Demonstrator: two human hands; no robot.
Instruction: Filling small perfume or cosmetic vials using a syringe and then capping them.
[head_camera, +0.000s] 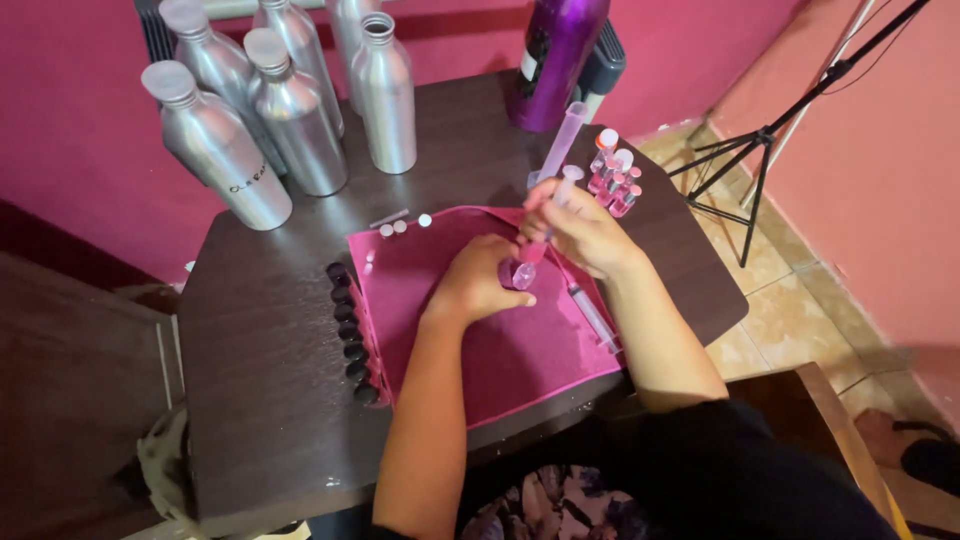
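Pink walls close in behind a dark wooden counter (270, 380) that fills the middle of the frame, with tiled floor and a black tripod (770, 130) at the upper right. Spread on the counter lies a magenta cloth (520, 360), and both hands work above its upper edge.

At the centre of the frame, the left hand (475, 285) is curled closed around a small clear vial (523, 274), keeping it just above the cloth. Just to the right of it, the right hand (585, 232) grips a syringe (550, 215) with pinkish liquid, tilted so its tip points down at the vial's mouth; whether the tip touches the vial cannot be told. A second syringe (592, 315) lies flat on the cloth below the right hand.

Beyond the hands, near the counter's upper right corner, stands a cluster of small filled vials with white caps (612, 175). A purple bottle (555, 55) rises at the top centre. Five silver aluminium bottles (290, 110) stand grouped at the upper left. A row of black caps (350, 335) runs along the cloth's left edge, and a few small white pieces (400, 226) sit by its top left corner.
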